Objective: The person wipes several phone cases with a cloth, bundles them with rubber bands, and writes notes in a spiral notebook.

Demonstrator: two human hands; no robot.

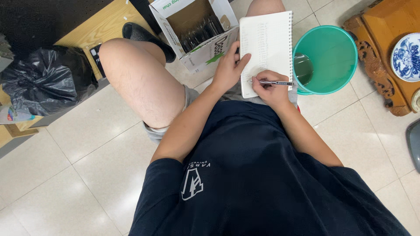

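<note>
On the person's lap lies a spiral notebook, its long axis running away from the body, binding along the right edge. At its near right corner the right hand pinches a pen, which lies crosswise, tip toward the left, placed for writing. At the notebook's left edge the left hand lies spread and flat, seemingly steadying the page. Beyond that edge stands an open cardboard box; right of the notebook, a green bucket.
</note>
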